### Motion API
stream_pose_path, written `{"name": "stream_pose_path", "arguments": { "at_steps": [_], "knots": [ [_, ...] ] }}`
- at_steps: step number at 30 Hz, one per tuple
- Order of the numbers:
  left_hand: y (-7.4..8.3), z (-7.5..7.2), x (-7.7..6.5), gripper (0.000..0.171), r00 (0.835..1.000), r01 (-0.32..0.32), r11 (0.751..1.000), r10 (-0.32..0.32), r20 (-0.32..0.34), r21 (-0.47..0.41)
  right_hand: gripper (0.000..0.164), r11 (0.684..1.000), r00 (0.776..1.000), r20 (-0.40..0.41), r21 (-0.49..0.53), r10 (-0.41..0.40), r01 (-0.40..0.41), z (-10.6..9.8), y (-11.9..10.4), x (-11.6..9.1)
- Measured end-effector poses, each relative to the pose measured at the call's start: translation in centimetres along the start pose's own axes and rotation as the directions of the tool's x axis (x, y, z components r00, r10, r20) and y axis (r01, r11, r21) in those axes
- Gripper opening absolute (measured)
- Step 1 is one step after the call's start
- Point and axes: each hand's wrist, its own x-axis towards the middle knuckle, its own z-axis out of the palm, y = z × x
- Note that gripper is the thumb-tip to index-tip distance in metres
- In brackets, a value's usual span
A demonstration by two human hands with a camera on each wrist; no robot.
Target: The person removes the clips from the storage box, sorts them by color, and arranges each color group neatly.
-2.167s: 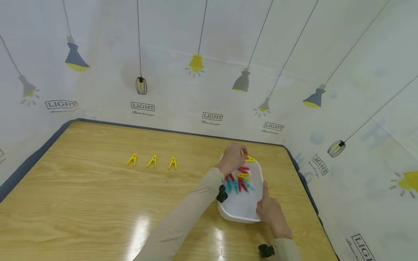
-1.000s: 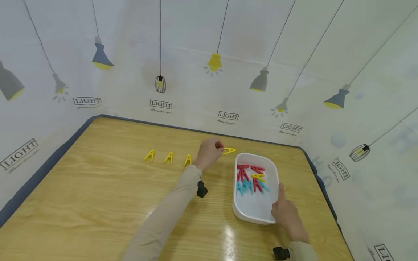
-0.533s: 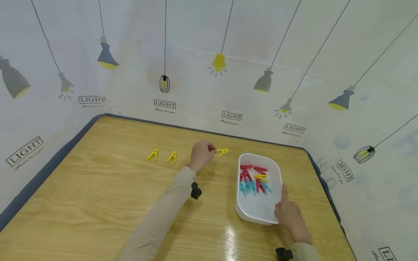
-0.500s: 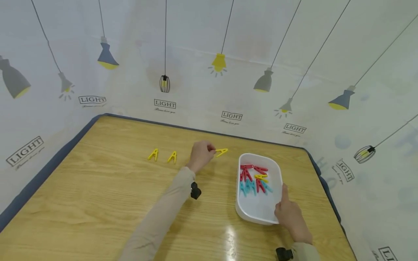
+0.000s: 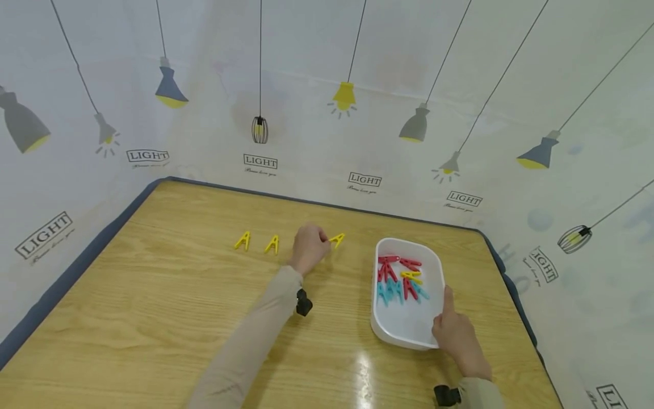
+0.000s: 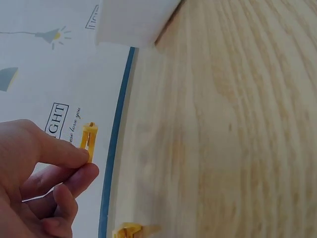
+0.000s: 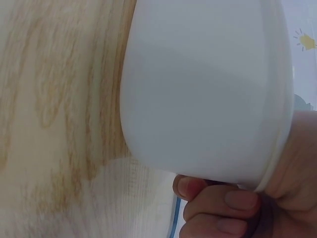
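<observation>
My left hand [image 5: 309, 249] pinches a yellow clothespin [image 6: 89, 141] between thumb and fingertips, above the wooden table left of the tub. Two yellow clothespins, one at the far left [image 5: 243, 241] and one closer to the hand [image 5: 272, 245], lie in a row on the table. Another yellow clothespin [image 6: 128, 230] shows at the bottom of the left wrist view; the left hand hides it from the head camera. My right hand [image 5: 460, 336] grips the right rim of a white plastic tub [image 5: 403, 332], its index finger stretched along the rim and other fingers curled at the outer wall.
Inside the tub lie several red clothespins [image 5: 389, 271], several blue ones [image 5: 390, 291] and one yellow clothespin [image 5: 411, 278]. The wooden table [image 5: 168, 307] ends at a dark blue edge [image 5: 306, 203] against a wall sheet [image 5: 306, 51] printed with lamps.
My left hand has come out of the tub with a yellow clothespin and moved left to the row, the clothespin turning more upright in its fingers. My right hand keeps hold of the tub.
</observation>
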Motion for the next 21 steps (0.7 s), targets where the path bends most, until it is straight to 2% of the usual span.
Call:
{"name": "stream_pose_path", "arguments": {
  "at_steps": [6,13,17,21],
  "knots": [
    [-0.6,0.3,-0.2,0.009,0.999,0.035,0.995,-0.037,0.016,0.098,0.071,1.000,1.000,-0.001,0.000,-0.009,0.009,0.0,0.0,0.1],
    [-0.6,0.8,-0.6,0.037,0.996,0.071,0.983,-0.078,0.032,0.172,0.071,1.000,1.000,-0.006,0.002,-0.016,0.016,-0.1,-0.1,0.1],
    [-0.5,1.0,-0.9,0.050,0.995,0.076,0.957,-0.090,0.038,0.279,0.070,1.000,1.000,-0.007,0.001,-0.021,0.021,0.0,-0.1,0.1],
    [-0.5,1.3,-1.2,0.052,0.995,0.065,0.922,-0.088,0.042,0.383,0.070,1.000,1.000,-0.012,-0.005,-0.029,0.029,0.0,0.0,0.0]
  ]
}}
